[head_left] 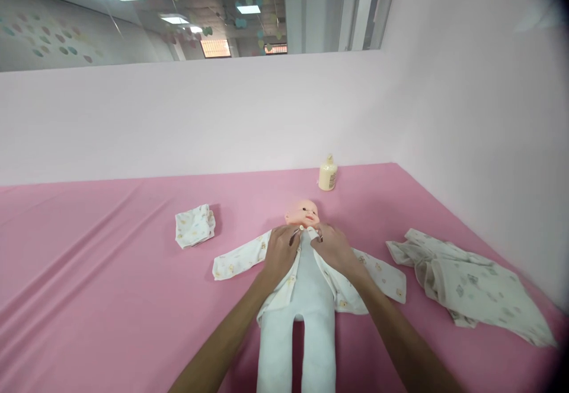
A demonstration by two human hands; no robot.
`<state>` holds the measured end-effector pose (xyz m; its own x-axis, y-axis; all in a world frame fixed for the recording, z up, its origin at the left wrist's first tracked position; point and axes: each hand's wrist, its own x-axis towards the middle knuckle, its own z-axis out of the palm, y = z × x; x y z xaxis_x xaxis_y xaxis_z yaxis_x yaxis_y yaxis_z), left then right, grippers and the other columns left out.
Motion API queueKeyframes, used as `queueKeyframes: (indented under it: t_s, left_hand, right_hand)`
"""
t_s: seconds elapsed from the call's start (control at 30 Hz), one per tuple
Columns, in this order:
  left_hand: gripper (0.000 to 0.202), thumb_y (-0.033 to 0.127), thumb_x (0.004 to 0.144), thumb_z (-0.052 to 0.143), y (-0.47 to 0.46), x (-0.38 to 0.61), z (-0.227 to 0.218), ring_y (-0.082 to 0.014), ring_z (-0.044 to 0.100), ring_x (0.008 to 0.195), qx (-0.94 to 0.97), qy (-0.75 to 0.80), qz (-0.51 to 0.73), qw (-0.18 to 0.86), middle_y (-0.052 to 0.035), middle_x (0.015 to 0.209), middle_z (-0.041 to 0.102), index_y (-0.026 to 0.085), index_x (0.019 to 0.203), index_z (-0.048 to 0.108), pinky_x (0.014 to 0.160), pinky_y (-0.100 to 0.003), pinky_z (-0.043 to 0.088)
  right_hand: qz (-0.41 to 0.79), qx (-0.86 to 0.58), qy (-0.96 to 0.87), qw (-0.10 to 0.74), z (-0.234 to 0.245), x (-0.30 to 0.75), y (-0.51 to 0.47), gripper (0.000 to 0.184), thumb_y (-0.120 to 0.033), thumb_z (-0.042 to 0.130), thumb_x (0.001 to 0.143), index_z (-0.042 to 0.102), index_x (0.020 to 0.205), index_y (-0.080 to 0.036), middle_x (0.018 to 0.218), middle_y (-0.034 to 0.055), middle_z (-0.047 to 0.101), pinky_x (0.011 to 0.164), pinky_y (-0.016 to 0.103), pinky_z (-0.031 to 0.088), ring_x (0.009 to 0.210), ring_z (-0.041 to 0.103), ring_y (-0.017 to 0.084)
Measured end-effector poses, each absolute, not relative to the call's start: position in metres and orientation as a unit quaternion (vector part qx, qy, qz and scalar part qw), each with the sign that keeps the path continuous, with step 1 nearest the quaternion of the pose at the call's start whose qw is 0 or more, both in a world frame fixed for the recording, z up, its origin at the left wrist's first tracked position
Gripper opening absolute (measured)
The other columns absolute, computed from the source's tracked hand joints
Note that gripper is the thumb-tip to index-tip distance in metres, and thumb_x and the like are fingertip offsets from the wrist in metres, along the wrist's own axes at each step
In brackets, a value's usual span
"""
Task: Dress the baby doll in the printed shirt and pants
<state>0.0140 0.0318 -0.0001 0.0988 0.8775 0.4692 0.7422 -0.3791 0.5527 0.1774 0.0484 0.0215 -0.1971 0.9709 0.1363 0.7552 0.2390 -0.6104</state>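
A baby doll (306,286) with a white cloth body lies on its back, head away from me. It wears a white patterned baby shirt (242,259) whose front hangs apart over the chest, with both sleeves spread out sideways. My left hand (281,252) is closed on the shirt's left front edge, close below the doll's chin. On the other side of the neck, my right hand (332,249) pinches the right front edge. Small pale tips of the collar show between the two hands. The doll's neck is partly hidden behind my fingers.
The surface has a pink cover (111,298), wrinkled at the left. A folded patterned cloth (195,226) lies left of the doll. Beyond its head stands a pale yellow pump bottle (328,176). A crumpled white printed cloth (478,289) lies at the right, beside the white wall (484,144).
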Motion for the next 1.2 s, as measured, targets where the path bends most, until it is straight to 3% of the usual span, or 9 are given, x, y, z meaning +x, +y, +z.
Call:
queueKeyframes:
  t_s: [0.2, 0.4, 0.57, 0.7, 0.8, 0.97, 1.2]
  left_hand:
    - [0.030, 0.025, 0.099, 0.040, 0.031, 0.012, -0.008, -0.0233, 0.060, 0.107, 0.721, 0.580, 0.374, 0.063, -0.0069, 0.111, 0.070, 0.020, 0.118, 0.063, 0.096, -0.040, 0.046]
    - [0.027, 0.020, 0.098, 0.041, 0.031, 0.011, -0.012, -0.0222, 0.060, 0.105, 0.727, 0.563, 0.388, 0.063, -0.0076, 0.109, 0.070, 0.019, 0.106, 0.067, 0.096, -0.041, 0.046]
    - [0.024, 0.021, 0.097, 0.045, 0.032, 0.011, -0.013, -0.0214, 0.060, 0.103, 0.711, 0.560, 0.417, 0.083, -0.0058, 0.108, 0.071, 0.019, 0.105, 0.068, 0.094, -0.039, 0.046]
    - [0.024, 0.020, 0.097, 0.045, 0.032, 0.011, -0.012, -0.0202, 0.061, 0.097, 0.718, 0.553, 0.418, 0.063, -0.0053, 0.103, 0.071, 0.018, 0.099, 0.069, 0.090, -0.036, 0.046]
    - [0.025, 0.021, 0.098, 0.045, 0.031, 0.012, -0.010, -0.0197, 0.062, 0.093, 0.725, 0.544, 0.420, 0.047, -0.0054, 0.100, 0.072, 0.018, 0.094, 0.069, 0.087, -0.035, 0.046]
    - [0.025, 0.023, 0.099, 0.044, 0.030, 0.012, -0.007, -0.0195, 0.063, 0.093, 0.736, 0.526, 0.422, 0.053, -0.0042, 0.098, 0.073, 0.019, 0.093, 0.068, 0.088, -0.036, 0.046]
    - [0.025, 0.023, 0.099, 0.043, 0.031, 0.012, -0.011, -0.0197, 0.063, 0.098, 0.769, 0.493, 0.408, 0.013, -0.0050, 0.103, 0.072, 0.019, 0.103, 0.067, 0.091, -0.037, 0.046]
  right_hand:
    - [0.138, -0.617, -0.744, 0.216, 0.027, 0.167, 0.047, 0.012, -0.013, 0.043, 0.083, 0.049, 0.074, -0.019, 0.078, 0.0043, 0.061, 0.061, 0.029, 0.025, 0.069, 0.048, 0.016]
    - [0.113, -0.617, -0.753, 0.196, 0.031, 0.163, 0.050, 0.011, -0.015, 0.046, 0.082, 0.050, 0.074, -0.020, 0.076, 0.0061, 0.061, 0.059, 0.030, 0.022, 0.067, 0.049, 0.018]
    - [0.115, -0.613, -0.748, 0.230, 0.029, 0.163, 0.045, 0.020, -0.013, 0.044, 0.081, 0.042, 0.063, -0.021, 0.065, 0.0037, 0.054, 0.057, 0.031, 0.020, 0.058, 0.040, 0.016]
    - [0.195, -0.591, -0.740, 0.255, 0.031, 0.169, 0.044, 0.025, -0.014, 0.042, 0.080, 0.033, 0.058, -0.021, 0.055, -0.0019, 0.040, 0.056, 0.030, 0.017, 0.054, 0.030, 0.013]
    - [0.333, -0.560, -0.696, 0.299, 0.030, 0.174, 0.044, 0.026, -0.018, 0.042, 0.079, 0.029, 0.057, -0.021, 0.052, -0.0052, 0.030, 0.052, 0.028, 0.016, 0.051, 0.027, 0.010]
    - [0.531, -0.501, -0.569, 0.379, 0.024, 0.178, 0.045, 0.018, -0.032, 0.051, 0.076, 0.044, 0.064, -0.020, 0.055, -0.0057, 0.039, 0.049, 0.023, 0.024, 0.051, 0.033, 0.009]
    - [0.563, -0.475, -0.544, 0.403, 0.024, 0.171, 0.049, 0.021, -0.036, 0.056, 0.074, 0.047, 0.064, -0.020, 0.056, -0.0058, 0.036, 0.050, 0.023, 0.027, 0.052, 0.034, 0.009]
